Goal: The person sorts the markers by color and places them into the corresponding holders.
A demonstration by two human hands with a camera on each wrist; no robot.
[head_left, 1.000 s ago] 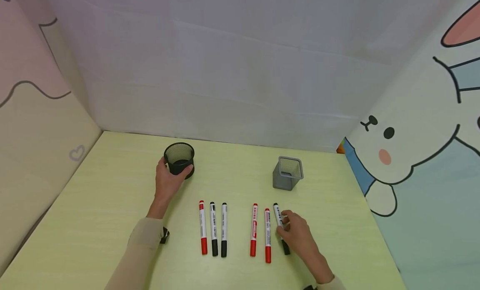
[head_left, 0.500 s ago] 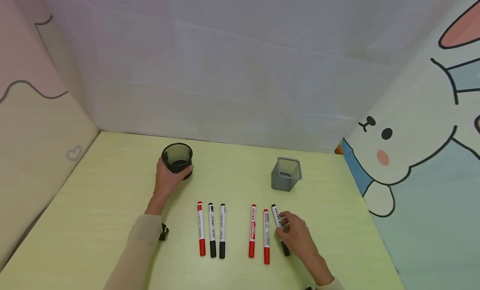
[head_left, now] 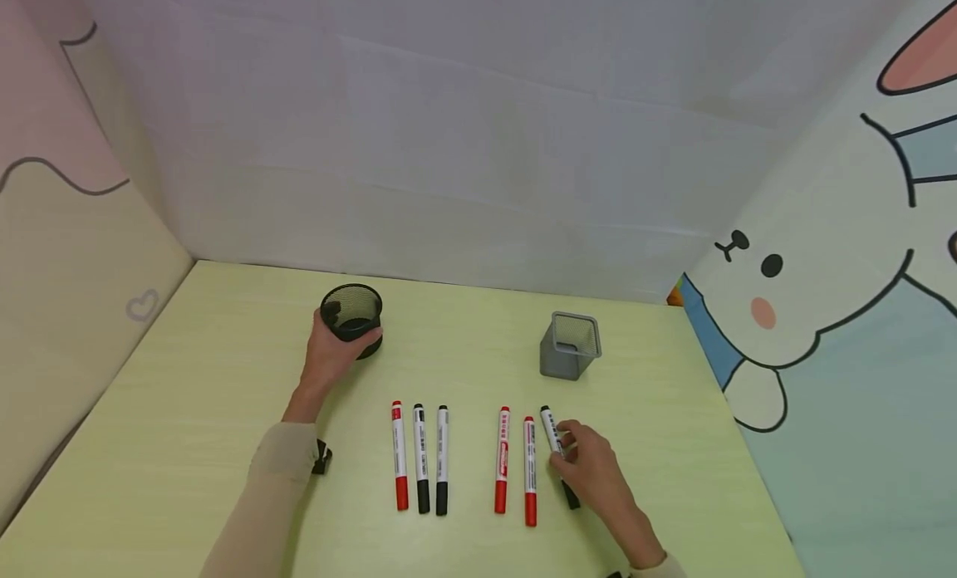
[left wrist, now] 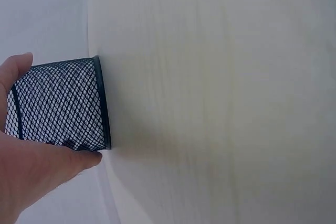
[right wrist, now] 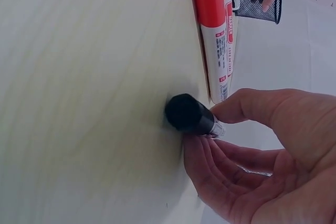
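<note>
My left hand [head_left: 326,358] grips a round black mesh pen holder [left wrist: 60,106], thumb on one side and fingers on the other. The holder stands upright at the table's back left. My right hand [head_left: 596,472] pinches a black-capped whiteboard marker [right wrist: 186,114] between thumb and fingers at the right end of the marker row. That marker lies slightly slanted, its black cap toward the front. Left of it lie two red markers, the nearer red marker [head_left: 530,470] and another red marker [head_left: 502,459]. The left hand's fingertips are partly hidden behind the holder in the head view.
A square grey mesh pen holder [head_left: 561,360] stands behind the right markers. Left of centre lie a red marker [head_left: 399,457], a black marker [head_left: 422,459] and a second black marker [head_left: 443,462]. A pale curtain [head_left: 449,146] borders the table's back edge.
The head view has shifted slightly. Both hands stay where they were, the left on the black pen holder and the right on the black marker.
</note>
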